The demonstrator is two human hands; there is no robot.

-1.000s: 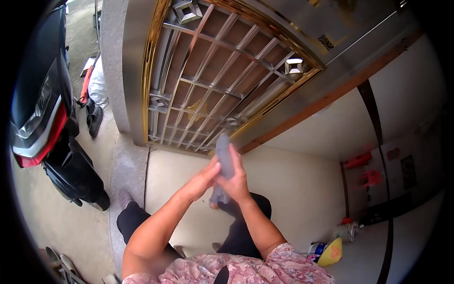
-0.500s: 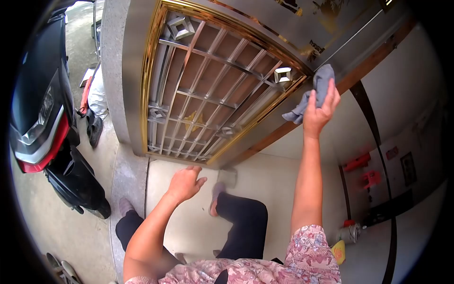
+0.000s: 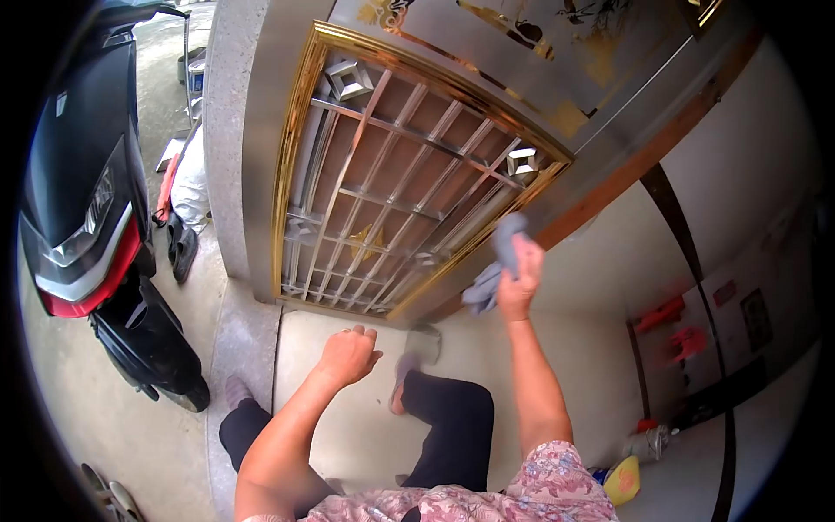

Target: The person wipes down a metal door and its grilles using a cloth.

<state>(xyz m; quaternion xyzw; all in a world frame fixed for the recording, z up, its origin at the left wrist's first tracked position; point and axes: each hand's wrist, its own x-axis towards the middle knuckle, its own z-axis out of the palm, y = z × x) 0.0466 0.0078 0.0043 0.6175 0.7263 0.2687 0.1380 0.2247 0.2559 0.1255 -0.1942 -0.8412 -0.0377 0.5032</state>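
Note:
A grey cloth (image 3: pixel 497 265) is bunched in my right hand (image 3: pixel 520 277), which grips it near the lower right edge of a metal door (image 3: pixel 557 187). Whether the cloth touches the door is hard to tell. Gold trim (image 3: pixel 291 165) frames the door's silver lattice panel (image 3: pixel 396 178), which has square ornaments at its corners. My left hand (image 3: pixel 350 355) hangs in a loose fist below the panel, over the pale floor, and nothing shows in it.
A dark scooter (image 3: pixel 87 200) with a red and silver front stands on the left. Near the grey pillar (image 3: pixel 228 139) are a white sack (image 3: pixel 190 187) and dark shoes (image 3: pixel 181 248). A raised stone sill (image 3: pixel 239 335) crosses the floor under one foot. Red items (image 3: pixel 661 315) appear at right.
My right hand has moved down and left with the cloth, from beside the panel's upper right corner to its lower right edge. My left hand has shifted slightly and its fingers look more curled.

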